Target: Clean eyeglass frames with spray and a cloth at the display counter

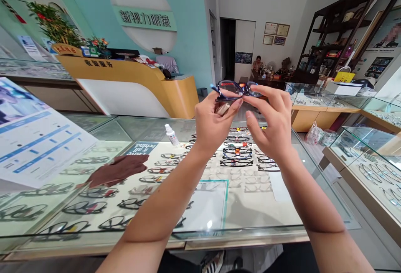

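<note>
A pair of dark-framed eyeglasses (230, 90) with blue temple parts is raised over the glass counter, level with the far side of the room. My left hand (214, 124) is closed on its left side, thumb beneath the lower rim. Something small and pale beige (222, 109) shows among the left fingers; what it is cannot be made out. At the right lens and bridge, my right hand (272, 118) touches the frame with its fingertips, its thumb standing apart below. Under both hands, rows of eyeglasses (237, 151) lie in the display case.
The glass counter (250, 218) carries a white spray bottle (171, 134), a brown cloth (120, 169) and a printed standing card (37, 139) at left. More display cases (372, 168) stand to the right. Beyond are a yellow reception desk (178, 93) and a seated person (257, 64).
</note>
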`<state>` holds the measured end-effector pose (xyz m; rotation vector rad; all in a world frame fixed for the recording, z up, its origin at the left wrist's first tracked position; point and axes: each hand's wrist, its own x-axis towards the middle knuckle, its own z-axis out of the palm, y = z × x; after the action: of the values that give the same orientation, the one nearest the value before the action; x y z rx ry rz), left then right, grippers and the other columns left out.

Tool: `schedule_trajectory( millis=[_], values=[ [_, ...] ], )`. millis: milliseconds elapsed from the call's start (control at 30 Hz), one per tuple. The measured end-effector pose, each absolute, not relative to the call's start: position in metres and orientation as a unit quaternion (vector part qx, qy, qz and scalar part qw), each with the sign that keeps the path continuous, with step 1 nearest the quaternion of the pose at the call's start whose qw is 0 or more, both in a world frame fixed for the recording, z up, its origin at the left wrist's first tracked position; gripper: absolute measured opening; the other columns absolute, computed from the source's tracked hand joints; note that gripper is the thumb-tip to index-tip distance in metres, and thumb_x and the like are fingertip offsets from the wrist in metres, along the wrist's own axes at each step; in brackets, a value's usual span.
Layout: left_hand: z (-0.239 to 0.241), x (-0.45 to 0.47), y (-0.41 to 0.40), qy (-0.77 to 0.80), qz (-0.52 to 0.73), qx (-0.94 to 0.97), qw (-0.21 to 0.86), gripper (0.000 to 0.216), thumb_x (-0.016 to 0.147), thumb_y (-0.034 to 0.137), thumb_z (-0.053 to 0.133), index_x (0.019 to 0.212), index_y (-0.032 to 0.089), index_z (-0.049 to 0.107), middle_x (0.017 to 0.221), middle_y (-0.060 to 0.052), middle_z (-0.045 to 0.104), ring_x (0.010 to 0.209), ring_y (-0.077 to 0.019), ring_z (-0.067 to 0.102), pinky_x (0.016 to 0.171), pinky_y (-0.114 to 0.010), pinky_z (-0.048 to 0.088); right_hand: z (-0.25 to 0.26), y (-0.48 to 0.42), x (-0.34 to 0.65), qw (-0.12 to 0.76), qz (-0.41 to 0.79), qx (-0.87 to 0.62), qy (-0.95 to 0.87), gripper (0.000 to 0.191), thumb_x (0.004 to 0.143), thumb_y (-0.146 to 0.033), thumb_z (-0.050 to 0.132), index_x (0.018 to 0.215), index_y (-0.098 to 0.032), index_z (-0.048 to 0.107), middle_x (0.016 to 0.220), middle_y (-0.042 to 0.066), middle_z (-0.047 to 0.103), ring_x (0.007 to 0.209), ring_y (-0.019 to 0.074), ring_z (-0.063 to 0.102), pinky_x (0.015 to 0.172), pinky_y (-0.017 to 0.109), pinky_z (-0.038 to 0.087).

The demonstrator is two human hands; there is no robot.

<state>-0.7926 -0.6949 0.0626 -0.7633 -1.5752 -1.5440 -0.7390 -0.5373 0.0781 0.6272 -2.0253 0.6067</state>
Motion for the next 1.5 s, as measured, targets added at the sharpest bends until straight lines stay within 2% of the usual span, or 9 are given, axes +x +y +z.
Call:
schedule_trajectory(
  millis=[100, 200, 367, 500, 733, 933, 1133, 1333, 1500],
  values=[
    [0.056, -0.799, -0.696, -0.617, -0.553, -0.306, 0.47, 0.028, 0.098, 0.051, 0.077, 0.098, 0.023, 0.075, 0.101, -0.007, 0.081, 0.1, -0.0226, 0.077, 0.095, -0.038, 0.063, 0.077, -0.538, -0.744, 0.404, 0.437, 0.225, -0.772, 0.03, 0.105, -0.048, 0.058, 0.101, -0.024, 0.076, 0.114, 0.01, 0.071, 0.114, 0.0271, 0.061, 0.105, 0.046, 0.048],
    [0.051, -0.804, -0.697, -0.622, -0.484, -0.327, 0.522, 0.022, 0.099, 0.047, 0.076, 0.099, 0.025, 0.075, 0.099, -0.007, 0.081, 0.097, -0.0233, 0.077, 0.093, -0.039, 0.062, 0.076, -0.537, -0.753, 0.237, 0.627, 0.21, -0.712, 0.038, 0.097, -0.06, 0.069, 0.09, -0.023, 0.073, 0.088, 0.004, 0.065, 0.087, 0.0179, 0.059, 0.084, 0.035, 0.05],
    [0.045, -0.81, -0.695, -0.647, -0.396, -0.337, 0.558, 0.021, 0.103, 0.044, 0.068, 0.099, 0.026, 0.077, 0.099, -0.008, 0.083, 0.093, -0.0225, 0.079, 0.084, -0.035, 0.063, 0.077, -0.536, -0.762, 0.086, 0.754, 0.204, -0.618, 0.051, 0.08, -0.066, 0.086, 0.075, -0.022, 0.063, 0.077, -0.001, 0.057, 0.072, 0.0117, 0.051, 0.068, 0.028, 0.045],
    [0.043, -0.811, -0.694, -0.64, -0.383, -0.348, 0.568, 0.02, 0.104, 0.039, 0.065, 0.097, 0.027, 0.079, 0.098, -0.008, 0.083, 0.089, -0.0214, 0.079, 0.08, -0.033, 0.062, 0.077, -0.536, -0.764, 0.042, 0.788, 0.2, -0.58, 0.048, 0.077, -0.059, 0.09, 0.073, -0.021, 0.061, 0.076, -0.002, 0.057, 0.071, 0.0107, 0.052, 0.065, 0.025, 0.045],
    [0.049, -0.81, -0.696, -0.628, -0.471, -0.325, 0.527, 0.025, 0.098, 0.051, 0.074, 0.095, 0.026, 0.077, 0.098, -0.007, 0.082, 0.094, -0.0228, 0.077, 0.089, -0.039, 0.062, 0.079, -0.525, -0.768, 0.017, 0.81, 0.184, -0.556, 0.028, 0.084, -0.047, 0.086, 0.086, -0.023, 0.073, 0.084, 0.001, 0.069, 0.085, 0.0158, 0.067, 0.072, 0.028, 0.054],
    [0.058, -0.816, -0.7, -0.596, -0.623, -0.252, 0.44, 0.037, 0.091, 0.061, 0.081, 0.093, 0.025, 0.073, 0.09, -0.004, 0.077, 0.083, -0.0175, 0.074, 0.064, -0.028, 0.054, 0.088, -0.51, -0.766, -0.052, 0.798, 0.207, -0.564, 0.026, 0.081, -0.045, 0.087, 0.081, -0.024, 0.071, 0.079, 0.0, 0.065, 0.073, 0.014, 0.06, 0.068, 0.03, 0.053],
    [0.071, -0.831, -0.722, -0.605, -0.695, -0.221, 0.319, 0.044, 0.081, 0.067, 0.084, 0.091, 0.028, 0.066, 0.102, -0.005, 0.081, 0.064, -0.0137, 0.065, 0.047, -0.029, 0.042, 0.087, -0.504, -0.769, -0.091, 0.778, 0.233, -0.576, 0.035, 0.073, -0.048, 0.092, 0.075, -0.023, 0.067, 0.074, -0.001, 0.061, 0.066, 0.0129, 0.052, 0.063, 0.03, 0.05],
    [0.071, -0.83, -0.723, -0.604, -0.733, -0.216, 0.226, 0.045, 0.078, 0.061, 0.088, 0.096, 0.028, 0.064, 0.093, -0.003, 0.078, 0.051, -0.0086, 0.052, 0.042, -0.025, 0.032, 0.084, -0.509, -0.773, -0.07, 0.777, 0.229, -0.582, 0.035, 0.077, -0.047, 0.089, 0.085, -0.023, 0.066, 0.078, -0.001, 0.065, 0.068, 0.0121, 0.058, 0.065, 0.028, 0.052],
    [0.07, -0.827, -0.72, -0.607, -0.747, -0.212, 0.17, 0.053, 0.078, 0.064, 0.087, 0.092, 0.026, 0.052, 0.091, -0.003, 0.075, 0.051, -0.0075, 0.051, 0.041, -0.024, 0.029, 0.085, -0.507, -0.772, -0.025, 0.785, 0.228, -0.575, 0.038, 0.079, -0.046, 0.089, 0.084, -0.022, 0.06, 0.1, 0.002, 0.077, 0.077, 0.011, 0.065, 0.068, 0.025, 0.054]
  ],
)
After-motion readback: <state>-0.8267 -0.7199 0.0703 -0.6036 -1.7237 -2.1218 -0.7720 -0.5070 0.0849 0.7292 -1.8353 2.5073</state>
